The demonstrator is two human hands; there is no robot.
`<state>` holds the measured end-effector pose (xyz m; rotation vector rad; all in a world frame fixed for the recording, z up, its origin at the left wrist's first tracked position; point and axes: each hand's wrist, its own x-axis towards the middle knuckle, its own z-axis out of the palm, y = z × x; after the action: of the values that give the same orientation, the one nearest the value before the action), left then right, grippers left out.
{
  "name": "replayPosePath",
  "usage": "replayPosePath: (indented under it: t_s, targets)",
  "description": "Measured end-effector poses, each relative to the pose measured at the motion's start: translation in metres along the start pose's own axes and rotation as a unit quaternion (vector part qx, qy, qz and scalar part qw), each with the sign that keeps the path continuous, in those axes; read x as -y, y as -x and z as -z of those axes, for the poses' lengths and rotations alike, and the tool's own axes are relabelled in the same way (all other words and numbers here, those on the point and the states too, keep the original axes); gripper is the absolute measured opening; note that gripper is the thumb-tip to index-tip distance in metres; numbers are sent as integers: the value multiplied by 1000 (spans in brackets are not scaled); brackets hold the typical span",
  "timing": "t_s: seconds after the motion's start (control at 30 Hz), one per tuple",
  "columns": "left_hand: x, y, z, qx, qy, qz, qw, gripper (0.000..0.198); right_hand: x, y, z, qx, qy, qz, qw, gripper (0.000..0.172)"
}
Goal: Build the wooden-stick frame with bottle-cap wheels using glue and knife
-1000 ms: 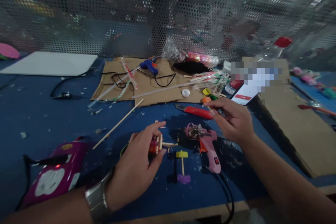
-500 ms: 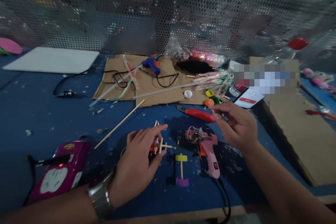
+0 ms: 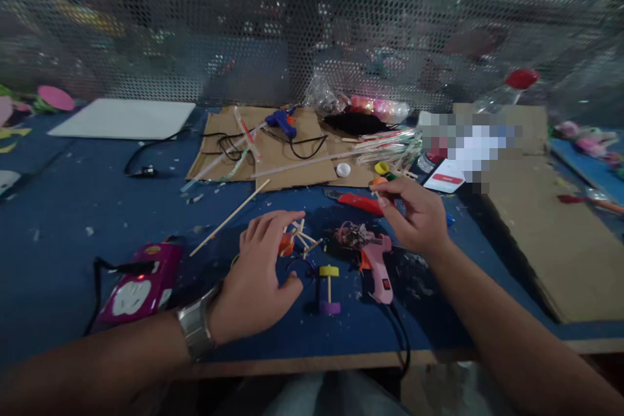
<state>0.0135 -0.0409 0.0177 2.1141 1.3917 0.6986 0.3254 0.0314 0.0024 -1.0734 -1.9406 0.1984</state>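
My left hand (image 3: 256, 273) rests on the blue table, fingers curled round a small model of wooden sticks with an orange part (image 3: 292, 242). My right hand (image 3: 412, 214) hovers above the pink glue gun (image 3: 375, 259), thumb and forefinger pinched on a short thin stick I can barely make out. A yellow and purple cap pair joined by a stick (image 3: 329, 287) lies just right of my left hand. A red-handled cutter (image 3: 355, 201) lies beyond my right hand's fingertips.
A magenta power strip (image 3: 141, 286) sits at the left. Cardboard sheet (image 3: 263, 149) holds a blue glue gun (image 3: 280, 121), cables and straws. A long skewer (image 3: 229, 218) lies diagonally. Bottle caps (image 3: 383, 170), a white board (image 3: 127, 118) and a cardboard slab (image 3: 541, 221) are around. Perforated metal screen behind.
My view has pulled back and shifted, so the table edge shows. My left hand's fingers lifted slightly off the stick model; my right hand stayed pinched near the cutter.
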Motion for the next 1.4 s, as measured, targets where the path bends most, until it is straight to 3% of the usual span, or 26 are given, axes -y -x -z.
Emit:
replayPosePath:
  t_s: [0.23,0.5,0.7,0.77,0.8,0.97,1.0,1.07,1.27,1.4]
  targets:
    - [-6,5,7,-6,-24,-6,1000,76,-5,1,-3,-10,5,0,1000,20]
    - [-3,12,41,-56,-67,-7,996,63,-7,3,-5,-9,-17,-14,1000,20]
    - [5,36,57,-85,-58,7,995,35,7,-4,3,-15,-45,-53,997,9]
    - [3,49,52,-83,-52,-4,995,27,30,-7,9,12,-76,-67,995,6]
    - [0,56,47,-74,-46,-10,996,25,45,-7,11,70,-134,-93,984,7]
    - [-22,74,14,-26,16,-64,998,24,122,16,4,281,-234,-39,930,1]
    - [-25,76,8,3,36,-77,996,18,131,22,0,287,-248,-11,925,2]
    - [-29,77,-2,27,75,-96,992,28,141,35,-7,273,-275,8,922,4]
    - [-30,80,-15,45,39,-105,993,41,147,61,-8,192,-276,-50,941,7]
    - [-27,82,-18,53,12,-125,991,27,146,73,3,162,-213,-30,963,15]
